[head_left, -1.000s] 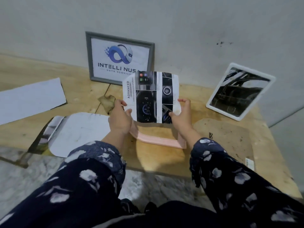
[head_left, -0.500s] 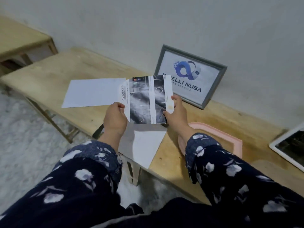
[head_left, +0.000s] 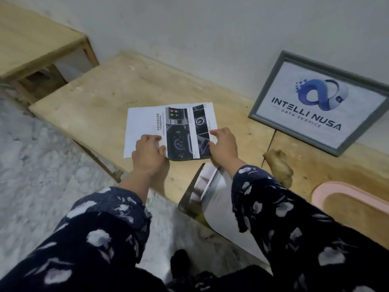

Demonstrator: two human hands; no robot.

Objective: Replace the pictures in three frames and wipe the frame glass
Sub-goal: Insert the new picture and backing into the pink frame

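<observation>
Both hands lowering a printed car-dashboard picture [head_left: 183, 131] onto a white sheet [head_left: 139, 127] on the wooden bench [head_left: 101, 98] — left hand [head_left: 149, 153] and right hand [head_left: 224, 145] pinching its near corners. Best laid flat, edges squared, then released — away from the grey frame [head_left: 265, 91].

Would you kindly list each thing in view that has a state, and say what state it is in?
Printed picture: lying on a white sheet, held at both side edges.
White sheet: flat on the bench.
Left hand: pinching the picture's left edge.
Right hand: pinching the picture's right edge.
Grey frame: leaning against the wall, logo picture inside.
Pink frame: lying flat, empty.
Cloth: crumpled, untouched.
</observation>
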